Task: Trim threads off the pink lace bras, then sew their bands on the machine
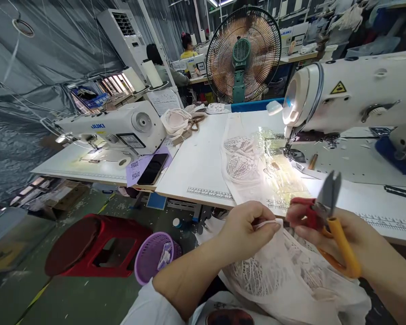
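Observation:
My left hand (252,228) pinches the edge of a pale lace garment (267,275), which hangs over my lap below the table edge. To the right, my right hand (325,239) is closed around scissors (341,243) with one orange and one red handle, their blades pointing up and slightly parted. The fingertips of my right hand are close to the garment's upper edge. Another pale lace piece (242,160) lies on the white table (203,158), reaching toward the lit needle area of the right sewing machine (355,95).
A second sewing machine (115,128) and a black phone (153,169) are at left. Beyond the table stands a large fan (242,54). A red stool (98,246) and purple basket (152,257) are on the floor. Two people sit in the background.

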`<action>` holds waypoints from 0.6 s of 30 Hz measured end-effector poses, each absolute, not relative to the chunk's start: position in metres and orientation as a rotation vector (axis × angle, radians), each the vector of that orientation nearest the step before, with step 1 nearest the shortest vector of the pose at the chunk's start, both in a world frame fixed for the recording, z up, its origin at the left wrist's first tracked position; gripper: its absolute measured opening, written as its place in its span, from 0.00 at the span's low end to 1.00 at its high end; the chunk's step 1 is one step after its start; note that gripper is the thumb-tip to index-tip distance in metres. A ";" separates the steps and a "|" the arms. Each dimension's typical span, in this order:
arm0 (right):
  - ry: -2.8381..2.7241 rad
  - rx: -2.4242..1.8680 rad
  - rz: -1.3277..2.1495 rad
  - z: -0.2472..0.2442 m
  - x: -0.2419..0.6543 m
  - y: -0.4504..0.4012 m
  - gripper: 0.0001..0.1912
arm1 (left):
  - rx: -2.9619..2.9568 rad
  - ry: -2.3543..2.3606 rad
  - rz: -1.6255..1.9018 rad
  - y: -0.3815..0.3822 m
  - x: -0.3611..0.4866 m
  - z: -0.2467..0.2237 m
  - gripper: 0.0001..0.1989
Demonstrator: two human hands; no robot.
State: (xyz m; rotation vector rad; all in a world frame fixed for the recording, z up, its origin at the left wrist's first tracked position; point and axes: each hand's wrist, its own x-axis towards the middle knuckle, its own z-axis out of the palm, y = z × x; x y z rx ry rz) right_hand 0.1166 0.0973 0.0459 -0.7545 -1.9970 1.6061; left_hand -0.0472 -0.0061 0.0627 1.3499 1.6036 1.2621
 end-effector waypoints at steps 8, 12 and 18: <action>-2.076 -0.615 1.913 0.058 0.092 0.103 0.13 | 1.160 1.507 1.233 -0.005 -0.046 0.061 0.09; -2.049 -0.666 1.899 0.056 0.092 0.101 0.13 | 1.020 1.421 1.214 -0.005 -0.048 0.058 0.10; -2.178 -0.637 1.744 0.052 0.100 0.107 0.14 | 0.989 1.370 1.261 -0.004 -0.052 0.054 0.08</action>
